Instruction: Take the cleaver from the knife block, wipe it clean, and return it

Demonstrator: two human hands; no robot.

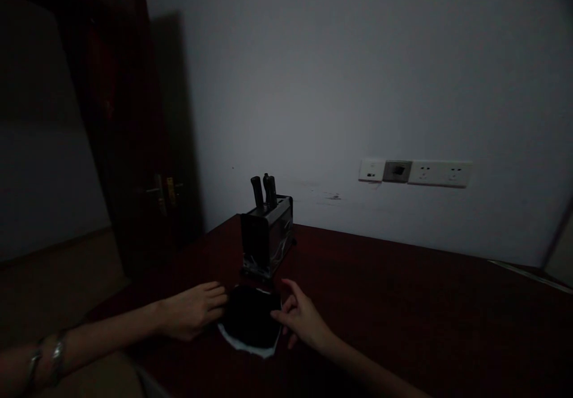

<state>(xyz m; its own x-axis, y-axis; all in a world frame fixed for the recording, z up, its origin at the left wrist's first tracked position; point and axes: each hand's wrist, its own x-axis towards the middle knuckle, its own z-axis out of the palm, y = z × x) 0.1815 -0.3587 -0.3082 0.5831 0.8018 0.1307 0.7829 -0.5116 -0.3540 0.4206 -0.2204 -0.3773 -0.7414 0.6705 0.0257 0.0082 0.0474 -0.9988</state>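
Observation:
A black, flat, roughly round piece with a ragged whitish edge (251,317) lies on the dark red table in front of me; I cannot tell if it is cloth or paper. At its left edge is my left hand (194,311), the fingers curled together and their tips hidden in the dark. My right hand (304,320) is at the right edge, with the thumb over the black piece and the index finger stretched apart from it. Just behind stands a dark knife block (267,234) with several black handles (264,190) sticking up.
The dark red tabletop (380,302) runs back to a grey wall (335,88) with sockets (441,173) and a switch plate (371,170). A thin pale strip (528,274) lies at the far right. An open door with a metal handle (160,194) stands at left. The room is dim.

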